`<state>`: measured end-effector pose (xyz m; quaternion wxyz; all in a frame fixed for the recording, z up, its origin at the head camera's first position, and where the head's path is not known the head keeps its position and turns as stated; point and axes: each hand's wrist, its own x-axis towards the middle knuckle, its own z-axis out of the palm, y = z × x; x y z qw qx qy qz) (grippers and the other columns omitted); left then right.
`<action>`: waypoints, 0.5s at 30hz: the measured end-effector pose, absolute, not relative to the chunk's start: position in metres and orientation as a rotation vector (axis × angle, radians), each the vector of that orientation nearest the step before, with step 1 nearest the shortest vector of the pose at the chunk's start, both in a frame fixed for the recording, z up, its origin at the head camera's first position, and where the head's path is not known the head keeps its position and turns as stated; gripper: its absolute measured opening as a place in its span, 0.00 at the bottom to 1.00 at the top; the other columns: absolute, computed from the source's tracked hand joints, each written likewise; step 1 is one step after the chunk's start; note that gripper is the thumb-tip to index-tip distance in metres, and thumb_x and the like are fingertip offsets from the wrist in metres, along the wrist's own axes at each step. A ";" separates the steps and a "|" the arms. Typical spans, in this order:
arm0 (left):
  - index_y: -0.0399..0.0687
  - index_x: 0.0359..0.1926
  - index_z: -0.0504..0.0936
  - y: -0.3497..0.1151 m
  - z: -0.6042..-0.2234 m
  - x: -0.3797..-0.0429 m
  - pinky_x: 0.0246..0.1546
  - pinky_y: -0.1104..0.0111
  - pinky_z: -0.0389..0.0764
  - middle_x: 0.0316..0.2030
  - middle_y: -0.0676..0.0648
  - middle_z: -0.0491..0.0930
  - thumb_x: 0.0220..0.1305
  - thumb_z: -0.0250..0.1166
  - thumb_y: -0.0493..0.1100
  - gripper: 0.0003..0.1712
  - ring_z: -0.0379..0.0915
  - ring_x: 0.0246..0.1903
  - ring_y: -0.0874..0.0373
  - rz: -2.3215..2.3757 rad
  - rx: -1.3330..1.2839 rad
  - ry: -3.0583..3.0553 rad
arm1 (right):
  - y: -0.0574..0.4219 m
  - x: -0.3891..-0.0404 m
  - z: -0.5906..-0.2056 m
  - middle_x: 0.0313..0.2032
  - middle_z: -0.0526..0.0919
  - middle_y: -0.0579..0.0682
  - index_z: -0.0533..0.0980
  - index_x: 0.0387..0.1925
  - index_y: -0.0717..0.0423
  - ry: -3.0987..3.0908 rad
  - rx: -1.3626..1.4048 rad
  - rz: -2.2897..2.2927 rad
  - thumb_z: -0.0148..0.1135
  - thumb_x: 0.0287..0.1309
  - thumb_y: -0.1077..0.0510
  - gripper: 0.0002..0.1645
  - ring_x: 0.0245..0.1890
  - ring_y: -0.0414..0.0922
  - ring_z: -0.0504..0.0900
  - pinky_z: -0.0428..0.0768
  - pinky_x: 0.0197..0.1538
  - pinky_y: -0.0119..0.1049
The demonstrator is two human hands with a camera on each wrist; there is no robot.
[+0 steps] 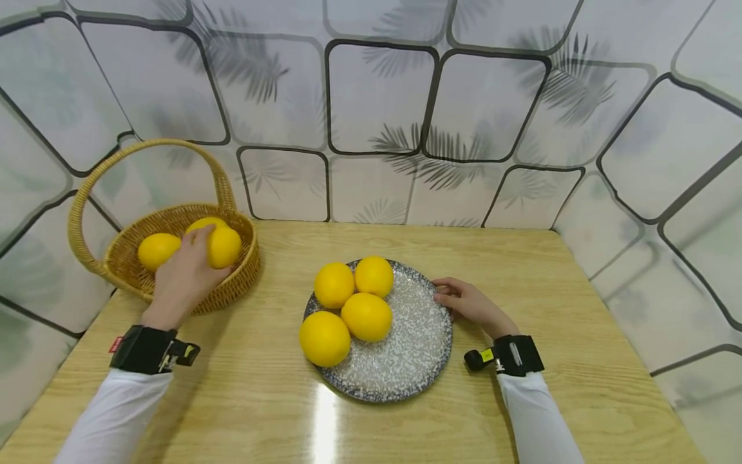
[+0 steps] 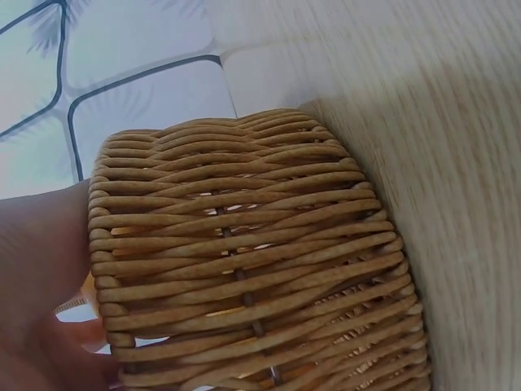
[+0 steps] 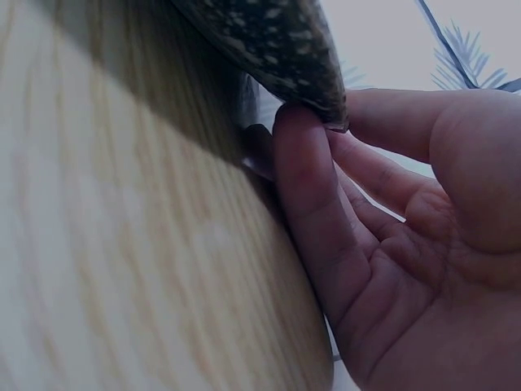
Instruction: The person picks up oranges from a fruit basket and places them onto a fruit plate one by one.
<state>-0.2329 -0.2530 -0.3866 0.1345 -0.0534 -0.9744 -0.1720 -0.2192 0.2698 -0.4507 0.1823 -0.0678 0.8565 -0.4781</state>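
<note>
My left hand (image 1: 188, 274) reaches into a wicker basket (image 1: 243, 267) and grips a round yellow fruit (image 1: 224, 248). Beside it in the basket lie another yellow fruit (image 1: 158, 251) and one partly hidden behind the fingers. The left wrist view shows mostly the basket's woven side (image 2: 252, 244), which covers the fingertips. At the plate's right edge, my right hand (image 1: 472, 304) pinches the rim of the speckled grey plate (image 1: 406, 348). In the right wrist view, a finger (image 3: 305, 163) lies under the dark rim. Several yellow fruits (image 1: 367, 317) sit on the plate's left half.
The basket's tall arched handle (image 1: 156, 143) rises above the left hand. Both basket and plate stand on a light wooden table (image 1: 261, 399). A patterned wall covering (image 1: 377, 96) borders the table at the back and sides.
</note>
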 end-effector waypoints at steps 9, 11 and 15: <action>0.45 0.77 0.58 -0.246 -0.376 -0.227 0.34 0.37 0.79 0.68 0.26 0.65 0.57 0.74 0.49 0.52 0.77 0.46 0.28 -0.561 -0.172 -2.747 | 0.271 -0.220 -0.451 0.55 0.79 0.66 0.65 0.72 0.63 2.413 -0.189 -1.349 0.56 0.74 0.53 0.32 0.39 0.41 0.80 0.82 0.39 0.32; 0.46 0.78 0.57 -0.242 -0.371 -0.225 0.35 0.36 0.79 0.68 0.27 0.65 0.57 0.75 0.49 0.53 0.76 0.46 0.28 -0.564 -0.187 -2.732 | 0.270 -0.220 -0.450 0.55 0.79 0.66 0.65 0.72 0.62 2.413 -0.187 -1.350 0.56 0.74 0.53 0.32 0.39 0.41 0.80 0.82 0.39 0.33; 0.47 0.77 0.58 -0.232 -0.363 -0.222 0.37 0.35 0.79 0.67 0.27 0.66 0.56 0.76 0.47 0.53 0.76 0.48 0.27 -0.570 -0.227 -2.705 | 0.270 -0.219 -0.450 0.55 0.80 0.66 0.64 0.73 0.62 2.417 -0.187 -1.347 0.56 0.74 0.53 0.32 0.40 0.41 0.80 0.82 0.39 0.33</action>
